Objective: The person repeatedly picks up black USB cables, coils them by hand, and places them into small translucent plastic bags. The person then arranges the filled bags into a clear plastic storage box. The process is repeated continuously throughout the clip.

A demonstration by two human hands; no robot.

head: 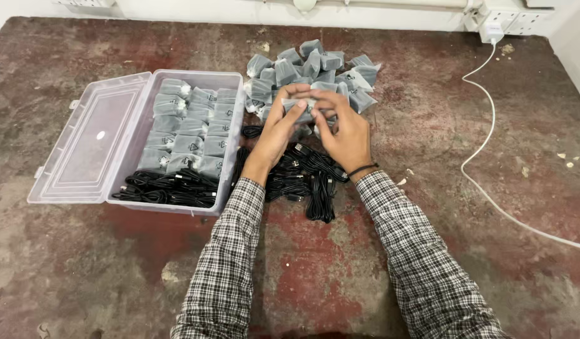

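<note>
- While both hands meet at upper centre of the frame, the left hand (279,129) and right hand (345,129) each close their grip on one small grey pouch (306,110), apparently mid-packing.
- Its long axis runs left-right, ends unclear.
- Next likely calls for carrying it left into the clear plastic box (230,129), above the loose black cables (306,176) on the worktop (466,251).

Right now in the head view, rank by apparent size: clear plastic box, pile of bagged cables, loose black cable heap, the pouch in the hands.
1. Clear plastic box, lid open: largest.
2. Pile of bagged cables and loose black cable heap: look about alike, unranked; the hands hide part of each.
3. Pouch, held by left hand and right hand: smallest.
</note>
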